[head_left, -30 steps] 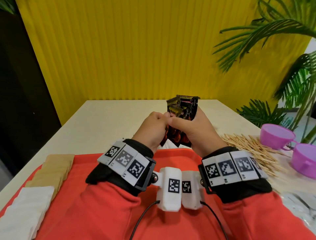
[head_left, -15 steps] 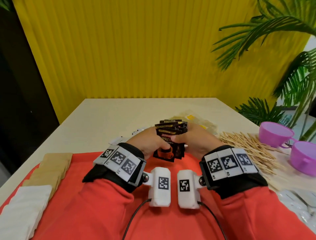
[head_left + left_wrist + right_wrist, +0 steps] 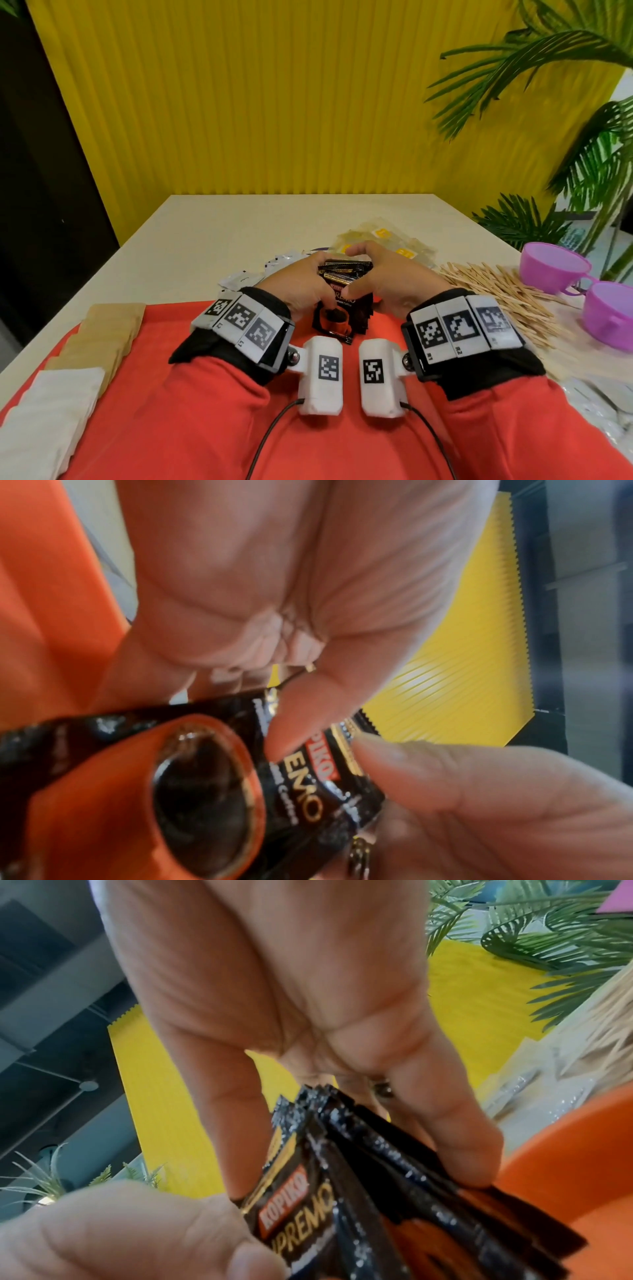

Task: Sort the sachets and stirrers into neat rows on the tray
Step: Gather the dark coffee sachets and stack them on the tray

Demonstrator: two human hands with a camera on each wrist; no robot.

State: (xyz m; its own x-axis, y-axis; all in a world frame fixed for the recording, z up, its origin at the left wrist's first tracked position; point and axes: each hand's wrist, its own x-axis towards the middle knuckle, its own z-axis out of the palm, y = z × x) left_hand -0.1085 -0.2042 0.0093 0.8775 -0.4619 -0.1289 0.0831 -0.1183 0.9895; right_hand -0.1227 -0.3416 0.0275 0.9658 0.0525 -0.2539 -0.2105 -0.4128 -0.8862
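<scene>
Head view: left hand (image 3: 301, 284) and right hand (image 3: 387, 277) fingers both pinch stack of coffee sachets (image 3: 337, 308) upright on tray (image 3: 164, 325) far middle; light, slick, fan-prone, grip side edges.

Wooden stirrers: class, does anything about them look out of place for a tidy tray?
Yes. The wooden stirrers lie in a loose, criss-crossed heap on the table, right of the red tray, not in a row.

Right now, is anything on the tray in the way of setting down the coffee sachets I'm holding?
Nothing visible. Both hands, left hand and right hand, hold the black coffee sachets over bare red tray. The brown sachets and white sachets lie along its left edge.
</scene>
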